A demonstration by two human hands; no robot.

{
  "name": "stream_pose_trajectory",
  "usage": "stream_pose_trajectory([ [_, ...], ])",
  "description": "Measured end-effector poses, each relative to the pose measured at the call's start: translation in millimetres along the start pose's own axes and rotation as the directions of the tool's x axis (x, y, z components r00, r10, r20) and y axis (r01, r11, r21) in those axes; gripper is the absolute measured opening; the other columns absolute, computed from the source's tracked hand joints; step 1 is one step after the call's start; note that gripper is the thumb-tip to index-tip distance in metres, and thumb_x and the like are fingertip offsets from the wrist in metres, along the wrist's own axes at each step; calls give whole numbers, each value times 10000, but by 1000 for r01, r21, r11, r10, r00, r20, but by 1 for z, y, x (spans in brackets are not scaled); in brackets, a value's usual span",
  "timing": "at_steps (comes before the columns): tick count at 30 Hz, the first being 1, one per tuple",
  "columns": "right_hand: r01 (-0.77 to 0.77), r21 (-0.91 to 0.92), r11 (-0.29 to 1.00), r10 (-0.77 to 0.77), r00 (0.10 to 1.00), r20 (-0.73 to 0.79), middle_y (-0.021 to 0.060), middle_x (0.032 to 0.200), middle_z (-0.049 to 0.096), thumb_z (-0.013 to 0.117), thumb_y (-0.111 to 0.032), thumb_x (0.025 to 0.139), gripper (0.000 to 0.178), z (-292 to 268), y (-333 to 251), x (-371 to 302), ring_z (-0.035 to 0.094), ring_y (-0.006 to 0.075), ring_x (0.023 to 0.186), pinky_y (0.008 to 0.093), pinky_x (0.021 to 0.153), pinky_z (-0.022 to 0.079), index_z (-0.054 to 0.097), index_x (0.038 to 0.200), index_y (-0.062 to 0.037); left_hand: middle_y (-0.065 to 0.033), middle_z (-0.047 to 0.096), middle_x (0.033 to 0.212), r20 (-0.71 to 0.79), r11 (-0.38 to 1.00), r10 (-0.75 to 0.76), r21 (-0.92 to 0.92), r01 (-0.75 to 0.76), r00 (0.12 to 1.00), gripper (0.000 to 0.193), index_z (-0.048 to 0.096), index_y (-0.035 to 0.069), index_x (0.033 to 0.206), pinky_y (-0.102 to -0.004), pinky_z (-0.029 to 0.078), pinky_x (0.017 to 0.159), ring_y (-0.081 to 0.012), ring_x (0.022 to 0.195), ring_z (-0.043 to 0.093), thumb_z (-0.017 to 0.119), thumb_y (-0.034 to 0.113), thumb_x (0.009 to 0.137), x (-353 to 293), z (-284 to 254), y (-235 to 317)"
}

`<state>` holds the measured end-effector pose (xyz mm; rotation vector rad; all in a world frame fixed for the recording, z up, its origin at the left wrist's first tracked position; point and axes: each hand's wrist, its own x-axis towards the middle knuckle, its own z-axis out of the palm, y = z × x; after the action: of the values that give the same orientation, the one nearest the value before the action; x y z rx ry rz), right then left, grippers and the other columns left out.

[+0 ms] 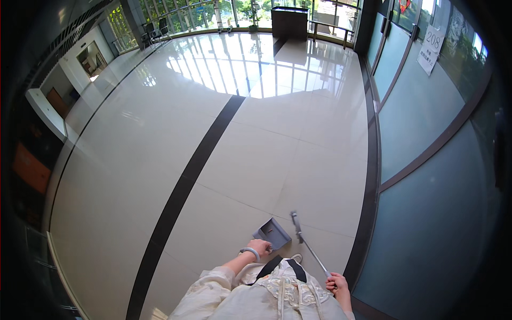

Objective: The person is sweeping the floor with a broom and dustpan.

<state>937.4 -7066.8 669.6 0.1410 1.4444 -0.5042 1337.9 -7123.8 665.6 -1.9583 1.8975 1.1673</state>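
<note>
My left hand (260,247), with a pale band at the wrist, is closed round the handle of a grey dustpan (278,238). The pan is low in front of me, its open side facing away. A small dark mark or bit shows inside it, too small to name. My right hand (337,282) grips the upper end of a broom (313,256) with a thin light handle. The broom's narrow grey head (295,218) is just right of the dustpan, apart from it. Whether the head touches the floor I cannot tell.
Glossy pale floor tiles (256,149) with a dark stripe (194,165) stretch ahead. Frosted glass panels (410,128) with a paper sign (431,49) line the right. A dark counter (289,23) stands far off by the windows, chairs (158,31) at far left.
</note>
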Motion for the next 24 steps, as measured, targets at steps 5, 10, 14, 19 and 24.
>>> stream_pose_trajectory([
  [5, 231, -206, 951, -260, 958, -124, 97, 606, 422, 421, 128, 721, 577, -35, -40, 34, 346, 115, 386, 261, 337, 245, 286, 1238, -91, -48, 657, 902, 31, 999, 31, 24, -31, 999, 205, 643, 231, 912, -375, 486, 760, -253, 866, 617, 598, 300, 724, 20, -4, 32],
  [10, 294, -217, 931, -345, 902, -258, 84, 619, 412, 385, 116, 731, 340, -27, -99, 74, 378, 136, 402, 275, 324, 261, 337, 998, -89, -48, 657, 908, 57, 997, 80, 9, -80, 995, 211, 642, 221, 910, -373, 488, 753, -257, 867, 616, 598, 314, 725, 47, 3, 62],
  [14, 190, -312, 931, -277, 923, -266, 85, 630, 411, 406, 107, 745, 281, -9, -88, 88, 417, 155, 433, 290, 323, 296, 310, 895, -110, -60, 655, 923, 119, 991, 116, 47, -122, 986, 223, 644, 209, 916, -378, 488, 752, -269, 878, 614, 591, 315, 727, 67, 17, 84],
  [19, 41, -339, 940, -80, 991, -103, 94, 613, 427, 447, 107, 743, 338, -10, -56, 32, 391, 134, 407, 276, 326, 275, 367, 1009, -86, -78, 650, 948, 160, 991, 90, 80, -104, 983, 234, 642, 198, 932, -385, 489, 763, -277, 896, 611, 582, 279, 721, 73, 14, 108],
  [24, -37, -104, 994, 39, 999, 12, 114, 602, 446, 463, 136, 718, 334, -18, -74, -13, 333, 96, 386, 248, 337, 220, 445, 1019, -9, -72, 653, 929, 115, 989, 100, 92, -111, 988, 231, 642, 207, 941, -390, 491, 758, -276, 873, 618, 589, 257, 722, 68, 2, 99],
])
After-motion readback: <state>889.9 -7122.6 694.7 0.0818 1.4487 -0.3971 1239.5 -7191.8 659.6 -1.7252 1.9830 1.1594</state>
